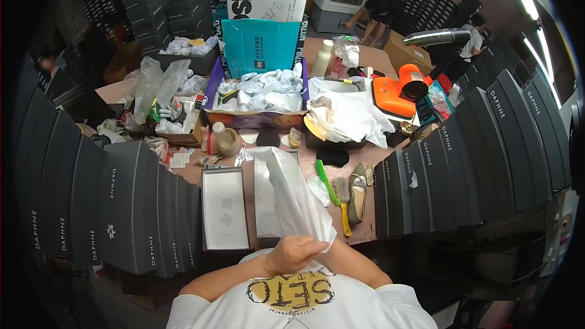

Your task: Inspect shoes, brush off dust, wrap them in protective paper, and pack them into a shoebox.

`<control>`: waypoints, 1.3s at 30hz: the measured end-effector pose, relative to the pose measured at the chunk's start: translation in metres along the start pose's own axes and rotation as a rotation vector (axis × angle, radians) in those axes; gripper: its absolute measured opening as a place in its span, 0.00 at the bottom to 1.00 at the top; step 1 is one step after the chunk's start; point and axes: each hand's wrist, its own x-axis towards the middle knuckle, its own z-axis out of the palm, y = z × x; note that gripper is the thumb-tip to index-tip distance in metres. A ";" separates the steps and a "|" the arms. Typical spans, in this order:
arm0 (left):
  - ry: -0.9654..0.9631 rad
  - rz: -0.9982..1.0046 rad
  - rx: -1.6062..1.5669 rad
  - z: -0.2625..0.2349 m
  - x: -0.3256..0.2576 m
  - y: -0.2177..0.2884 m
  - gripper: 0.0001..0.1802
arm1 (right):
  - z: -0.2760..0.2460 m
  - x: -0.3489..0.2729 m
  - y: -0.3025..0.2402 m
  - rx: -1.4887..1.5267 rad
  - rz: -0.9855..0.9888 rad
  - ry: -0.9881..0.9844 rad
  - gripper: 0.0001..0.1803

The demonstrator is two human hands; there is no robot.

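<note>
My left hand (295,254) is closed on the lower edge of a thin, translucent white bag or wrap (292,189), just in front of my chest. The wrap rises from there over a grey-rimmed shoebox part (264,201) with a pale inside. My right forearm (356,265) reaches to the same wrap; the wrap covers that hand, so its fingers are hidden. To the left lies a shallow box part (224,207) with a white inside. On the right rest a green brush (327,181), a yellow-handled brush (343,204) and a green flat shoe (358,198).
Stacks of dark shoeboxes wall in the left (128,207) and right (463,170). Behind the work spot stand a purple box (256,120) of crumpled paper, a jar (226,141), white plastic (350,116) and an orange device (396,94). Two other people are farther back.
</note>
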 end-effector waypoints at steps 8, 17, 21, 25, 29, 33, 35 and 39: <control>-0.168 -0.622 -0.205 -0.050 -0.017 0.005 0.32 | -0.001 -0.002 0.009 -0.382 -0.229 -0.031 0.21; 0.961 -1.085 -1.152 -0.056 -0.020 -0.071 0.34 | 0.038 0.020 0.033 -0.661 -0.423 -0.154 0.20; 1.106 -0.981 -1.088 -0.076 -0.033 -0.090 0.27 | 0.002 0.013 0.030 -0.479 -0.322 -0.390 0.19; 1.099 -0.901 -0.780 -0.065 -0.026 -0.099 0.23 | -0.039 -0.005 0.029 0.293 0.358 -0.191 0.19; 0.989 -0.983 -0.948 -0.051 -0.014 -0.106 0.23 | -0.080 0.010 0.062 0.910 0.435 0.449 0.26; 0.565 -0.864 -0.688 -0.024 -0.015 -0.097 0.31 | -0.052 -0.008 0.021 1.161 0.632 -0.035 0.34; 0.366 -0.791 -0.574 -0.018 -0.008 -0.084 0.32 | -0.038 0.002 0.011 1.206 0.565 0.213 0.33; 0.004 -0.738 -0.279 -0.018 -0.012 -0.073 0.28 | -0.043 0.002 -0.005 1.241 0.568 0.316 0.27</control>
